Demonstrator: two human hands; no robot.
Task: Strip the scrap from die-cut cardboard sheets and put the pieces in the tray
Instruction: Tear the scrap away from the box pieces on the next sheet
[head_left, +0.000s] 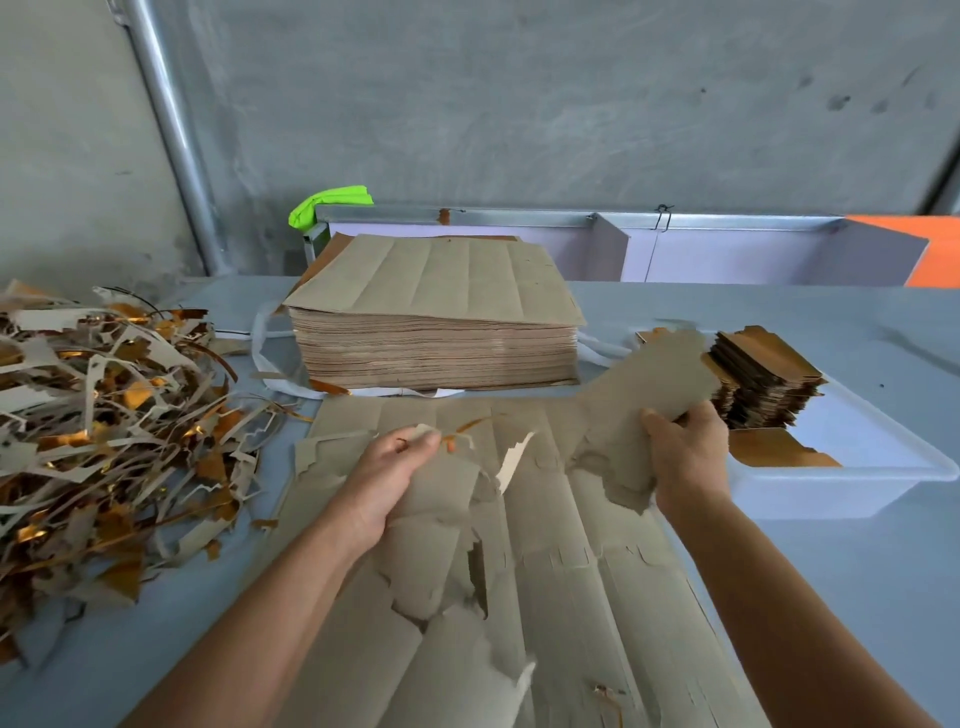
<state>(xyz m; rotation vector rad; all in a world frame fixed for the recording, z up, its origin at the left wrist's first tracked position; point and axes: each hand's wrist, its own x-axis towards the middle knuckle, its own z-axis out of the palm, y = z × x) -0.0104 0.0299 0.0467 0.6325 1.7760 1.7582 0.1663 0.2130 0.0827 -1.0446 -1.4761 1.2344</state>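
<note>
best to peel slowly: right hand (684, 447) grips the freed piece (655, 395), left hand (387, 470) pinches scrap (457, 441) and holds the sheet (519, 571) near the tray (883, 467).

Left of the left hand (387, 480): gold-and-grey cardboard scrap heap (104, 415). Beyond both hands: tall brown sheet stack (436, 312). Right of the right hand (685, 457): white plastic tray (831, 488) holding gold-faced cut pieces (763, 384).

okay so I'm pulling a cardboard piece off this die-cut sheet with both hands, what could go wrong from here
1. The piece in your right hand is still joined to the sheet at its ragged lower edge; a hard pull could tear it.
2. Your left hand holds loose scrap over the sheet; dropped there, it could get mixed in with good pieces instead of reaching the scrap pile.
3. The stack in the tray looks uneven, so another piece might topple it.
</note>
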